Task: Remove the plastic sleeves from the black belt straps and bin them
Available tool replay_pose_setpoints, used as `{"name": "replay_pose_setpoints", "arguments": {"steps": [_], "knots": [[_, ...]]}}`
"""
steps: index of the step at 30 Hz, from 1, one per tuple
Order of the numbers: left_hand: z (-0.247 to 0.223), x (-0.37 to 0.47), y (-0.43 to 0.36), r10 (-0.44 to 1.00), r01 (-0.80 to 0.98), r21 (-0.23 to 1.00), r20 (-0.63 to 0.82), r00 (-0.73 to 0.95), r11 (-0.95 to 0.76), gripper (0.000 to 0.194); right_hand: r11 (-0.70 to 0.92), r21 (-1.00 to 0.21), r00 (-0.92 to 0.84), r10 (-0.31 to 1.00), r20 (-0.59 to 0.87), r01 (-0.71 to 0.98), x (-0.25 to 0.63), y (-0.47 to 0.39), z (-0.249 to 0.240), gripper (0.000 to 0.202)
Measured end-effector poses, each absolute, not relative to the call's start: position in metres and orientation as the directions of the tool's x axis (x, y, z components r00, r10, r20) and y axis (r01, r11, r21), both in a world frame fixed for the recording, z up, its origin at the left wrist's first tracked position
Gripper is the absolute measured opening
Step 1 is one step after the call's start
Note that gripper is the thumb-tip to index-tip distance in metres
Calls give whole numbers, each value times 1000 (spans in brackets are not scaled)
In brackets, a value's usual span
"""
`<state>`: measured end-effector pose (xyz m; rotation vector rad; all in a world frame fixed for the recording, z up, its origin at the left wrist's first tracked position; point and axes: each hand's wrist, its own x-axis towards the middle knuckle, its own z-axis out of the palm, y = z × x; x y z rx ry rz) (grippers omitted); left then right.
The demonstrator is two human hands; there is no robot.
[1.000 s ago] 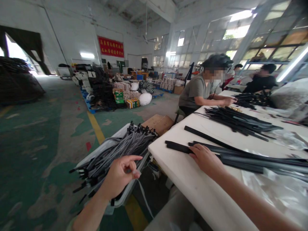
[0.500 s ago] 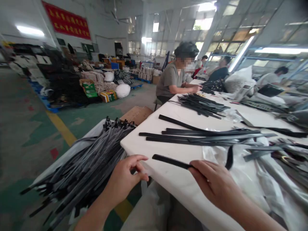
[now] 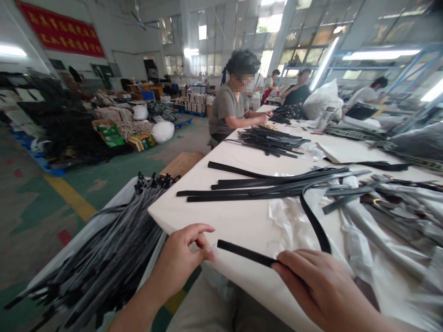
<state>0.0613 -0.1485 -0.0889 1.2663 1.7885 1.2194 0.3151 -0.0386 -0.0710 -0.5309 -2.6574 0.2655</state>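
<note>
My right hand (image 3: 311, 281) is closed round a black strap (image 3: 244, 252), whose free end points left over the front edge of the white table (image 3: 183, 216). Just left of that end, my left hand (image 3: 187, 251) is raised with thumb and fingers curved apart and nothing between them. Behind my hands several black straps (image 3: 221, 195) lie side by side on the table. One curved strap (image 3: 313, 221) bends down toward my right hand. Where it ends is hidden.
A white-lined bin (image 3: 116, 193) full of bundled straps (image 3: 121, 244) stands left of the table. Farther back lies a strap pile (image 3: 268, 139), near a seated person in a grey shirt (image 3: 223, 108). Clear plastic (image 3: 287, 221) and metal-ringed pieces (image 3: 391, 203) lie right.
The view has shifted right, so table and bin appear farther left. My right hand and its strap sit slightly lower; the curved strap shows more of its length.
</note>
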Motion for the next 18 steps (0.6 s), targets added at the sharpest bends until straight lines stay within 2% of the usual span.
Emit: {"name": "replay_pose_setpoints", "arguments": {"steps": [18], "knots": [[-90, 64, -146, 927, 392, 912, 36, -372, 122, 33, 921, -231, -826, 385, 411, 314, 316, -46, -72, 23]]}}
